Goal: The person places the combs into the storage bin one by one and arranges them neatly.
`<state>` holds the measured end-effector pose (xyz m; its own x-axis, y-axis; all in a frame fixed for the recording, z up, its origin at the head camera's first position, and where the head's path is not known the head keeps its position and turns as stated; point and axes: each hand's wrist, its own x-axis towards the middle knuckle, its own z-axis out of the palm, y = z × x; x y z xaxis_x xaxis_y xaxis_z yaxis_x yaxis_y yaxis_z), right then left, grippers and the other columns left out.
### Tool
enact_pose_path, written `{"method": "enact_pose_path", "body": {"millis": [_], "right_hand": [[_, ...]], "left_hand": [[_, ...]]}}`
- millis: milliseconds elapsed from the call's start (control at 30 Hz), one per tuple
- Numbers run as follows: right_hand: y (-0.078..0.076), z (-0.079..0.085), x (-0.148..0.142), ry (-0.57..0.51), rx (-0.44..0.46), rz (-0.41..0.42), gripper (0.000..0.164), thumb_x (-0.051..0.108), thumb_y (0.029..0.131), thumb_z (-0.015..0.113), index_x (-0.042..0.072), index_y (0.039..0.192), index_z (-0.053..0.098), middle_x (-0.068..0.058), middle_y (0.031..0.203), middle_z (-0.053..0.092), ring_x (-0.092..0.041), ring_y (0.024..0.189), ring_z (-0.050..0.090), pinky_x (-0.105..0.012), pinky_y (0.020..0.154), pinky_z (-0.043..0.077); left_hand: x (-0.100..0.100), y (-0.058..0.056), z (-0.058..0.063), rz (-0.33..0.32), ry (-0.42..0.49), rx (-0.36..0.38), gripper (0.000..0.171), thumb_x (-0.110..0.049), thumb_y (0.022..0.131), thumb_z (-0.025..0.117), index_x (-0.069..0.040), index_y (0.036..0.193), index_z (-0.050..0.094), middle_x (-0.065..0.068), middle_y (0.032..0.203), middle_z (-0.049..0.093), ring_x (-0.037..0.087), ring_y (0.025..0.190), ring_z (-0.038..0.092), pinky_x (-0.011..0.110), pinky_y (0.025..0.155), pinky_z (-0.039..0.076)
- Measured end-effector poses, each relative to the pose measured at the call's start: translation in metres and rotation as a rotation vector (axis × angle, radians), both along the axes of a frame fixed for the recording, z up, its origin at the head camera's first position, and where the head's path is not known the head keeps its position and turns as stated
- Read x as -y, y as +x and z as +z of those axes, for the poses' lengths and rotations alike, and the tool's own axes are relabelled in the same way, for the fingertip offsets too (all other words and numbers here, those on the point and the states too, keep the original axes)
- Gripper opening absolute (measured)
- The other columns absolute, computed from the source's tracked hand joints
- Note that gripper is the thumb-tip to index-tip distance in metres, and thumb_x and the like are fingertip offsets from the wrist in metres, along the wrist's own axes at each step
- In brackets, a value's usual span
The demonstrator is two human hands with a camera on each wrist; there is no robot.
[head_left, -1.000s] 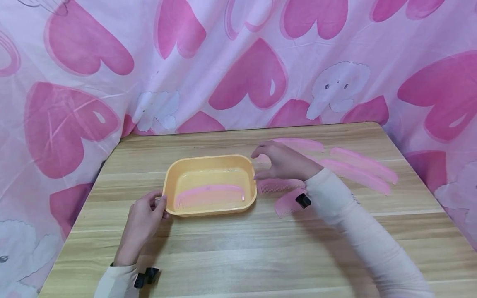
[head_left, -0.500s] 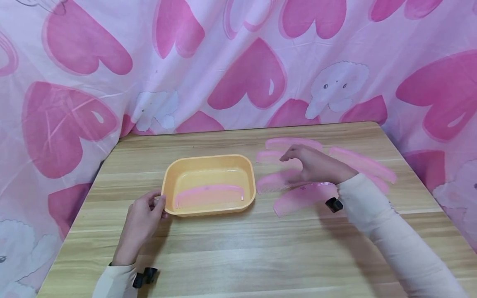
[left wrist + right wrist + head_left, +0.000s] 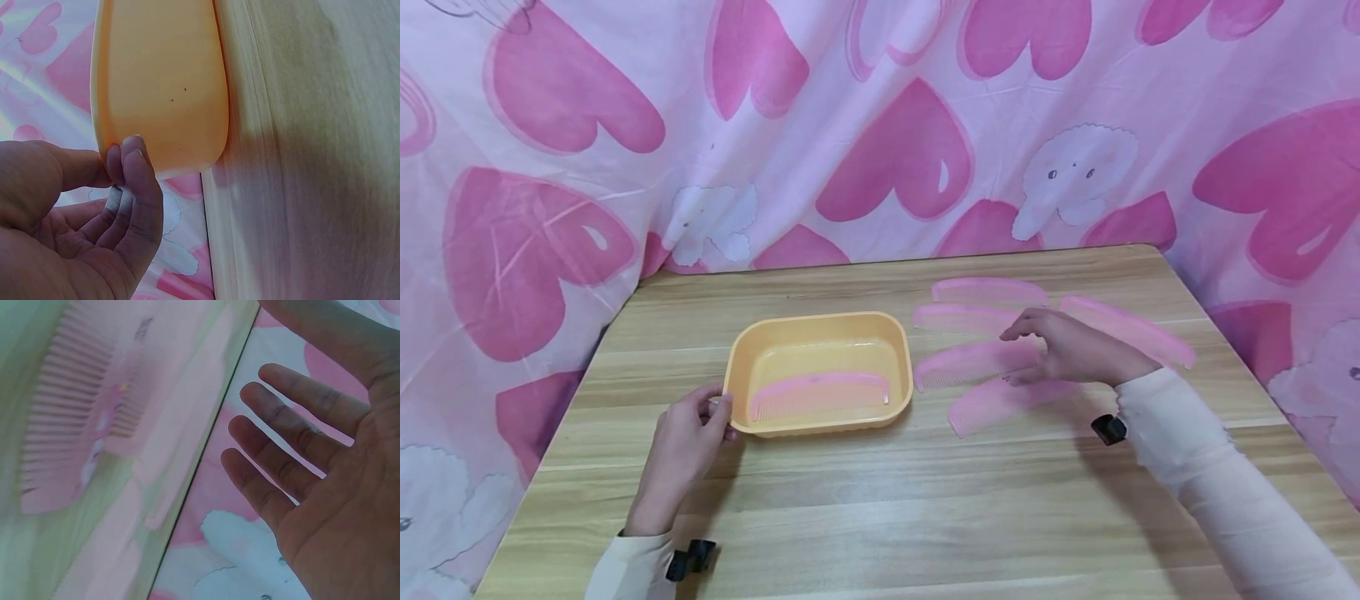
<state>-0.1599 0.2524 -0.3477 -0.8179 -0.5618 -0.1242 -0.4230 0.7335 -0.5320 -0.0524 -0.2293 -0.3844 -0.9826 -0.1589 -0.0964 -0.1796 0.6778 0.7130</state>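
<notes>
My left hand (image 3: 688,442) pinches the left end of a yellow plastic basin (image 3: 820,317) at its rim. In the left wrist view, thumb and fingers meet on the edge of that basin (image 3: 162,81). One pink comb (image 3: 820,381) lies inside it, teeth toward me. Over the combs at the right hovers my right hand (image 3: 1075,348), its fingers spread and holding nothing, as the right wrist view of the hand (image 3: 331,469) confirms. Nearest beneath it are a pink comb (image 3: 988,406) and another comb (image 3: 958,365) just behind.
Further pink combs lie behind the right hand: one comb (image 3: 988,289) at the back, a second comb (image 3: 955,317) in front of it, and a slanted comb (image 3: 1131,327) to the right. A pink heart-patterned cloth (image 3: 895,158) hangs behind the wooden table (image 3: 865,517).
My right hand has moved right from the basin's right end to above the combs, uncovering several of them. The left hand and the basin have stayed in place.
</notes>
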Motion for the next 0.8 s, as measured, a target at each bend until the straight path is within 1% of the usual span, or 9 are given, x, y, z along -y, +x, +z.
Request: {"method": "enact_pose_path", "body": {"millis": [100,200,300,367,467,600,700,800], "right_hand": [[0.003,-0.004,-0.007,0.003,0.023,-0.004,0.057,0.025,0.078,0.089,-0.002,0.124,0.068,-0.013,0.123,0.065,-0.033,0.11,0.062,-0.053,0.093,0.05],[0.004,-0.009,-0.013,-0.016,0.066,-0.02,0.058,0.023,0.078,0.089,-0.002,0.125,0.066,-0.013,0.124,0.065,-0.032,0.109,0.063,-0.051,0.091,0.052],[0.005,-0.015,-0.019,-0.051,0.097,-0.022,0.061,0.023,0.077,0.09,-0.004,0.125,0.064,-0.015,0.124,0.065,-0.034,0.111,0.064,-0.051,0.092,0.053],[0.005,-0.02,-0.022,-0.062,0.096,-0.011,0.061,0.024,0.076,0.091,-0.004,0.124,0.065,-0.013,0.122,0.066,-0.034,0.112,0.065,-0.051,0.093,0.053],[0.005,-0.028,-0.026,-0.06,0.052,0.036,0.054,0.022,0.075,0.091,-0.001,0.119,0.069,-0.009,0.115,0.068,-0.03,0.108,0.066,-0.049,0.092,0.053],[0.005,-0.036,-0.029,-0.03,-0.049,0.1,0.043,0.016,0.075,0.091,0.004,0.113,0.074,-0.003,0.107,0.072,-0.024,0.101,0.067,-0.046,0.09,0.054],[0.006,-0.039,-0.03,-0.009,-0.085,0.115,0.042,0.016,0.074,0.091,0.005,0.111,0.075,-0.001,0.105,0.071,-0.022,0.099,0.066,-0.045,0.088,0.055],[0.006,-0.042,-0.031,0.002,-0.084,0.107,0.042,0.016,0.074,0.091,0.005,0.111,0.075,-0.001,0.103,0.069,-0.02,0.096,0.064,-0.044,0.086,0.054]], "left_hand": [[0.0,0.0,0.0,0.0,0.008,0.004,0.037,-0.016,0.106,0.05,0.008,0.132,0.057,0.009,0.082,0.069,0.016,0.068,0.065,0.023,0.055,0.052],[0.0,0.0,0.0,-0.001,0.011,0.006,0.037,-0.016,0.106,0.051,0.009,0.132,0.057,0.009,0.082,0.069,0.016,0.068,0.065,0.023,0.055,0.051],[0.0,0.0,0.001,0.0,0.009,0.002,0.036,-0.016,0.106,0.051,0.009,0.132,0.057,0.009,0.081,0.069,0.016,0.067,0.065,0.023,0.055,0.051],[0.0,0.0,0.001,-0.002,0.005,0.002,0.036,-0.016,0.106,0.051,0.009,0.132,0.057,0.009,0.081,0.069,0.016,0.067,0.065,0.023,0.055,0.051],[0.0,0.0,0.001,-0.001,0.002,0.005,0.036,-0.016,0.106,0.051,0.009,0.132,0.057,0.009,0.081,0.069,0.016,0.067,0.064,0.023,0.055,0.051],[0.0,0.0,0.001,-0.003,-0.004,0.004,0.037,-0.016,0.106,0.051,0.009,0.133,0.057,0.008,0.081,0.068,0.016,0.067,0.064,0.023,0.055,0.051],[0.0,0.0,0.002,-0.004,-0.003,0.006,0.038,-0.017,0.106,0.051,0.009,0.133,0.056,0.009,0.081,0.069,0.016,0.068,0.064,0.023,0.056,0.051],[0.0,-0.001,0.002,-0.004,0.004,0.016,0.039,-0.017,0.106,0.051,0.009,0.134,0.055,0.009,0.082,0.069,0.016,0.068,0.065,0.023,0.056,0.052]]}}
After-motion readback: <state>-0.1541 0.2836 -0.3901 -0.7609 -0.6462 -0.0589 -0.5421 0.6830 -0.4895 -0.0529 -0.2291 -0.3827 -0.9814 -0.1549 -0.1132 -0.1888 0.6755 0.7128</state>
